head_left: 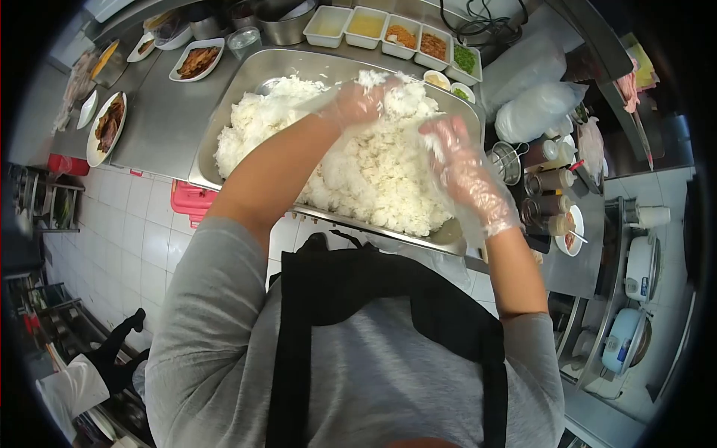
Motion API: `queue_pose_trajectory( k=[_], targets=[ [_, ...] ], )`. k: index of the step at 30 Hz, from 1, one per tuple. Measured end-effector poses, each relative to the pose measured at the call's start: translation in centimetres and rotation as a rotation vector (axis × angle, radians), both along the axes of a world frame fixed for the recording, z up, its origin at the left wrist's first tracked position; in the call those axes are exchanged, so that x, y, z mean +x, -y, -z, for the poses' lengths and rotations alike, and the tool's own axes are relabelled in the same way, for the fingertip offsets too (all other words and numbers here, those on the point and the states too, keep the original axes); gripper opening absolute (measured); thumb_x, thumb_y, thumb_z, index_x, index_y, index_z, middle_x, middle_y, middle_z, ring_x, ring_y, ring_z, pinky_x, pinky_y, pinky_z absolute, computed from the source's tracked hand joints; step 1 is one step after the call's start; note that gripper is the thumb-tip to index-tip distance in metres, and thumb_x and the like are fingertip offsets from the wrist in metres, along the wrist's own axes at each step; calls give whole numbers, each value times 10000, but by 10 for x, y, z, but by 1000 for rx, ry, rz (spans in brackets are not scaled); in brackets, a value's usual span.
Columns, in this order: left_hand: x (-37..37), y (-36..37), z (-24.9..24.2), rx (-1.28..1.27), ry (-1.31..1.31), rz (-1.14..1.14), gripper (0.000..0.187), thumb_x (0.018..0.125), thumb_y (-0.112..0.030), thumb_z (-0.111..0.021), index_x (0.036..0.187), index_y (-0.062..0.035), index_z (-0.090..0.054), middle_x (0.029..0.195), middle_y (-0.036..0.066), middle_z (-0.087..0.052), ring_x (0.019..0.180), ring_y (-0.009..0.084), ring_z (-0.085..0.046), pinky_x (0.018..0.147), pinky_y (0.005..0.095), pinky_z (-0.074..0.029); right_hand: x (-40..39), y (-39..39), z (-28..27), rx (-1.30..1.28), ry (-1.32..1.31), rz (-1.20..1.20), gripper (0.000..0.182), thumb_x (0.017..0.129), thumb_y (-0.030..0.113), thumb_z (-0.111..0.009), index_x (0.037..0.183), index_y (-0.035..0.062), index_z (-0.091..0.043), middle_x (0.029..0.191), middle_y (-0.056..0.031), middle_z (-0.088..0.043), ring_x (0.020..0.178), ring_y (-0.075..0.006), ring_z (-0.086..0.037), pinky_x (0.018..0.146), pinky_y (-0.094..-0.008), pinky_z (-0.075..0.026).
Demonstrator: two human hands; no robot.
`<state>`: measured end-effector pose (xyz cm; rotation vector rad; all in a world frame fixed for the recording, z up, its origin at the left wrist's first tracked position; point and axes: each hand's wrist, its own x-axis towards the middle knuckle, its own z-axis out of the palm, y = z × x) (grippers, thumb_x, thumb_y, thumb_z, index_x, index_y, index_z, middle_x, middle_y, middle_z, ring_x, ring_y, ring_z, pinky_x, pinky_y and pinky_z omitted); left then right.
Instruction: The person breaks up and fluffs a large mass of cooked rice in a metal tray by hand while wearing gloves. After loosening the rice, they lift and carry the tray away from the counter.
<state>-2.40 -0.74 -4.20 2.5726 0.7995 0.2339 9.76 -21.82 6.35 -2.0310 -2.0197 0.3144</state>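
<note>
A large metal tray point(261, 66) in front of me holds a broad, loose heap of white rice point(373, 179). Thin clear plastic gloves cover both hands. My left hand point(357, 103), a little blurred, is over the far side of the heap with its fingers curled around a clump of rice. Above the tray's right part is my right hand point(464, 170), fingers stretched out and apart, with rice grains stuck to the glove near the palm and fingers. Its glove hangs loosely at the wrist.
White containers of toppings point(402, 37) line the back of the counter. Plates of cooked meat point(109, 127) are at the left. Sauce bottles point(549, 179), a small strainer point(506, 163) and plastic bags point(534, 112) crowd the right. Another person point(82, 381) is at lower left.
</note>
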Motion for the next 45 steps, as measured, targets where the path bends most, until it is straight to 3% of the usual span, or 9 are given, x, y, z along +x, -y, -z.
queue_pose_trajectory(
  k=[5, 9, 13, 17, 20, 22, 28, 37, 45],
  targets=[
    [4, -26, 86, -518, 513, 138, 466, 920, -215, -484, 1367, -149, -370, 1201, 85, -523, 1081, 258, -517, 964, 429, -409, -20, 26, 14, -120, 114, -39, 578, 878, 254, -612, 1409, 229, -385, 1506, -135, -232, 1357, -345, -286, 1094, -404, -309],
    [-32, 30, 24, -148, 292, 24, 516, 887, -249, -542, 1366, -165, -370, 1247, 94, -501, 1157, 283, -468, 1007, 462, -372, -26, 0, 58, -120, 296, -21, 527, 952, 433, -388, 1435, 226, -352, 1542, -140, -135, 1400, -405, -143, 1096, -594, -178],
    [-72, 62, 15, -89, 185, 61, 569, 855, -282, -599, 1366, -182, -370, 1292, 103, -479, 1232, 309, -420, 1050, 494, -335, -10, -49, 83, -161, 374, -62, 485, 949, 343, -385, 1416, 212, -391, 1540, -158, -131, 1399, -390, -176, 1113, -555, -183],
    [-106, 57, -29, -45, 104, -9, 649, 803, -323, -683, 1366, -215, -377, 1332, 107, -463, 1277, 311, -401, 1066, 509, -323, 9, -75, 9, -623, -1099, 154, 490, 929, 237, -518, 1312, -59, -444, 1504, -156, -245, 1267, -274, -448, 1009, -399, -439],
    [-146, 38, -76, -273, 14, -186, 759, 768, -394, -725, 1397, -221, -338, 1409, 127, -397, 1299, 291, -390, 1087, 476, -292, 13, -129, -17, -694, -1077, -182, 477, 949, 280, -472, 1230, -103, -505, 1384, -184, -440, 1229, -281, -488, 1037, -371, -413],
    [-176, 16, -76, -476, 1, -317, 874, 733, -455, -749, 1425, -188, -288, 1457, 155, -328, 1314, 293, -375, 1099, 449, -279, -24, -181, -20, -449, -414, -378, 479, 961, 313, -433, 1185, -96, -543, 1275, -189, -534, 1191, -278, -518, 1006, -345, -431],
    [-231, 51, -26, -105, -276, -528, 1000, 794, -582, -612, 1457, -9, -131, 1494, 199, -246, 1340, 352, -328, 1092, 381, -295, -106, -328, 99, -52, 238, -716, 492, 982, 357, -368, 1149, -53, -582, 1188, -215, -591, 1072, -316, -581, 935, -350, -449],
    [-223, 50, -10, -225, -442, -405, 996, 818, -446, -588, 1434, 93, -21, 1287, 366, -436, 1123, 441, -531, 1082, 498, -253, -159, -322, 81, -707, 45, -347, 671, 880, 539, -450, 1268, -6, -507, 1284, -217, -520, 1201, -331, -474, 1019, -417, -348],
    [-200, 24, 35, -705, 399, -480, 1131, 678, -181, -759, 1456, 15, 39, 1350, 243, -424, 1273, 332, -401, 1078, 389, -324, -127, -280, 57, -947, -595, -330, 755, 877, 482, -571, 1365, -55, -363, 1375, -250, -414, 1325, -322, -347, 1110, -434, -276]
  ],
)
